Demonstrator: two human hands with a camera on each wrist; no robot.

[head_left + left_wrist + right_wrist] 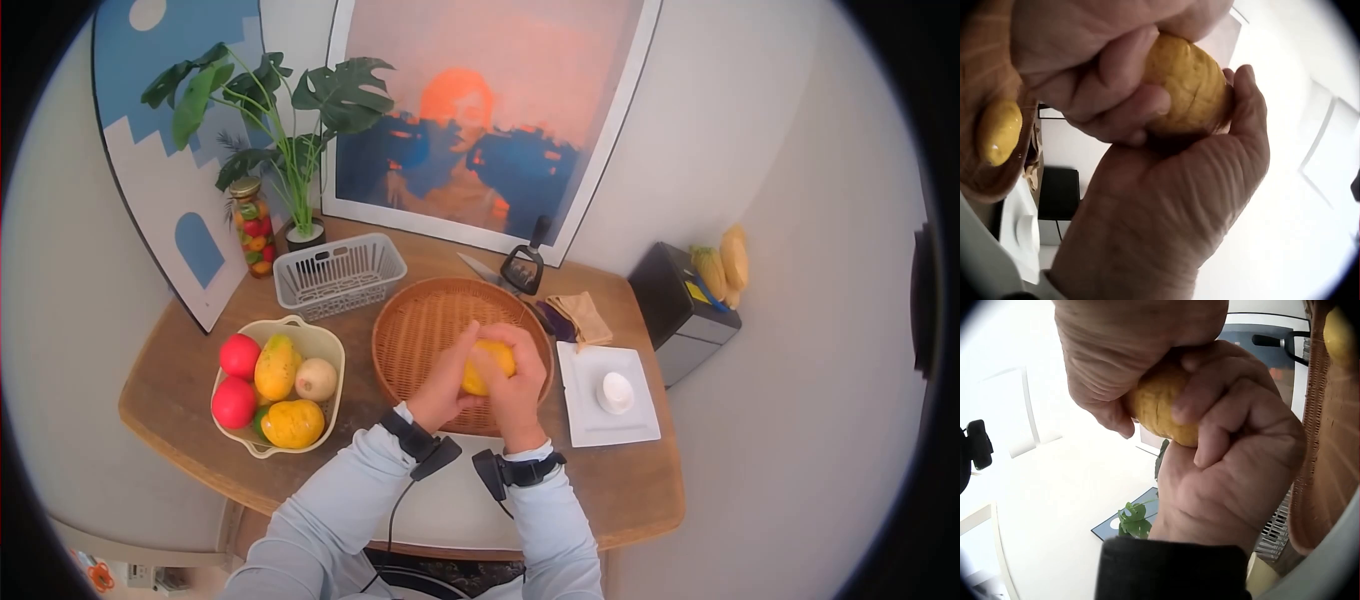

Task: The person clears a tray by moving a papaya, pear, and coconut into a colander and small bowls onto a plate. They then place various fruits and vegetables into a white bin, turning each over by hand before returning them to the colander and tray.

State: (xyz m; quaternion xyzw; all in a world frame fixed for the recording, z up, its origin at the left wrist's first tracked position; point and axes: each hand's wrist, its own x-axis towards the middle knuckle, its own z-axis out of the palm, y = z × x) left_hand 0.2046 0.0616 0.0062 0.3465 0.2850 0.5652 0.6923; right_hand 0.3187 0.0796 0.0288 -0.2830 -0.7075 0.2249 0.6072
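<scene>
Both hands grip one yellow fruit (487, 370) over the round woven tray (400, 335). Faint dark creases run along its skin, plain in the left wrist view. My left hand (443, 388) cups it from the left, fingers bent round one end. From the other side my right hand (520, 395) wraps it with curled fingers, clearest in the right wrist view. A second yellow fruit (1000, 132) lies in the tray; the hands hide it in the head view.
At left, a cream basket (338, 372) carries red, yellow and pale round produce. Behind are a grey slatted basket (345, 290), a potted plant (300, 180), a jar (253, 230) and a black-handled tool (525, 265). A white plate (600, 430) bears a small white bowl (615, 393).
</scene>
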